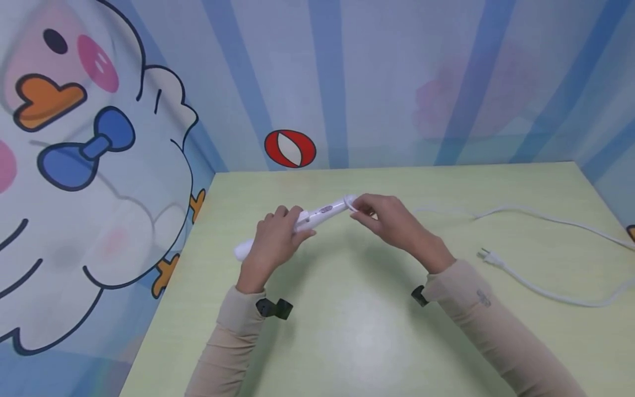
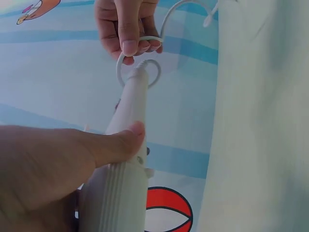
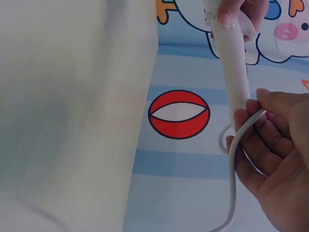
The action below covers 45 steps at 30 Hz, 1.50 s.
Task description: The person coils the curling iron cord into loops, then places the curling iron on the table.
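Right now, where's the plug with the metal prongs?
In the head view, the plug lies on the right side of the table, just beyond the right sleeve's cuff and nearer than the white cord's far stretch.

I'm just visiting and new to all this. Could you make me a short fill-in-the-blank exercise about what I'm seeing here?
1. The right hand pinches the cord, while the white appliance is gripped by the ____.
2. In the head view, the plug lies on the ____ side of the table.
3. The ball printed on the wall is white and ____.
4. The big printed bird wears a bow tie coloured ____.

Missing words: left hand; right; red; blue.
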Each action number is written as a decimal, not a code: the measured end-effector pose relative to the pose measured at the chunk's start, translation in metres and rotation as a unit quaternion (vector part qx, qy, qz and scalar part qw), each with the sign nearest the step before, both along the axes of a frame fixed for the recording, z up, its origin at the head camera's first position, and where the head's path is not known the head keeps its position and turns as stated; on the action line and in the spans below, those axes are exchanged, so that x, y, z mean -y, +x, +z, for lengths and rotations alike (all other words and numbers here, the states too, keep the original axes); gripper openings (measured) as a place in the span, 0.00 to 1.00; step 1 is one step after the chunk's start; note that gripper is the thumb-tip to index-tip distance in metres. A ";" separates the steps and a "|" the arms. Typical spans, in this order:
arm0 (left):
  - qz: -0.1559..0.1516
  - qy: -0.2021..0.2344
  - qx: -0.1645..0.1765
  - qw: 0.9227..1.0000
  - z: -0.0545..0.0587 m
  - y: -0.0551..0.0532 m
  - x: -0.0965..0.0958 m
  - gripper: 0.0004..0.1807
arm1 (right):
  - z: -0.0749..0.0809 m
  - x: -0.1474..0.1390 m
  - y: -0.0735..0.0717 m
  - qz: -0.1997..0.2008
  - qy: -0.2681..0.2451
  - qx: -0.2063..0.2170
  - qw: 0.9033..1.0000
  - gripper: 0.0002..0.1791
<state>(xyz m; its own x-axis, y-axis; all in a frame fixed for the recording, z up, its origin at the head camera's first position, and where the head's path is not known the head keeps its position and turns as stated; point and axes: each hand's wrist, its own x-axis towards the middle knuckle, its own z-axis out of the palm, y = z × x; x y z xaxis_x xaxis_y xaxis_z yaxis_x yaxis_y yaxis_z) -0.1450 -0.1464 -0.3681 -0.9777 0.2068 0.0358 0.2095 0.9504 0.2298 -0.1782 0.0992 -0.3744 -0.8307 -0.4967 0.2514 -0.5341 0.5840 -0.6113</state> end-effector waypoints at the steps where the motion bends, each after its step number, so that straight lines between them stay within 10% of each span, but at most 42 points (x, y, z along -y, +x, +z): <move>1: 0.003 0.009 -0.004 1.000 0.000 0.000 0.000 0.27 | -0.002 -0.001 0.001 0.002 -0.012 0.010 1.000 0.11; 22: -0.043 0.124 -0.004 0.991 0.003 -0.005 0.011 0.26 | -0.025 -0.024 0.003 0.020 -0.040 0.023 0.999 0.14; 34: -0.098 0.179 0.040 0.978 0.005 -0.002 0.019 0.22 | -0.028 -0.033 -0.003 0.026 -0.043 0.119 0.992 0.14; 45: -0.169 0.177 0.060 0.968 0.007 0.004 0.019 0.19 | -0.028 -0.037 -0.011 0.006 0.010 0.121 0.993 0.09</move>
<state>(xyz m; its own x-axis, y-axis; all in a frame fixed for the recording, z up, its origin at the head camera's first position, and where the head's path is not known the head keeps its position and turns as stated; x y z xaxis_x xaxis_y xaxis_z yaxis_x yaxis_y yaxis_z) -0.1409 -0.1654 -0.3606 -0.8578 0.5113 0.0526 0.4460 0.6895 0.5706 -0.1889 0.1366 -0.4024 -0.8598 -0.5094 0.0352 -0.3798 0.5920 -0.7108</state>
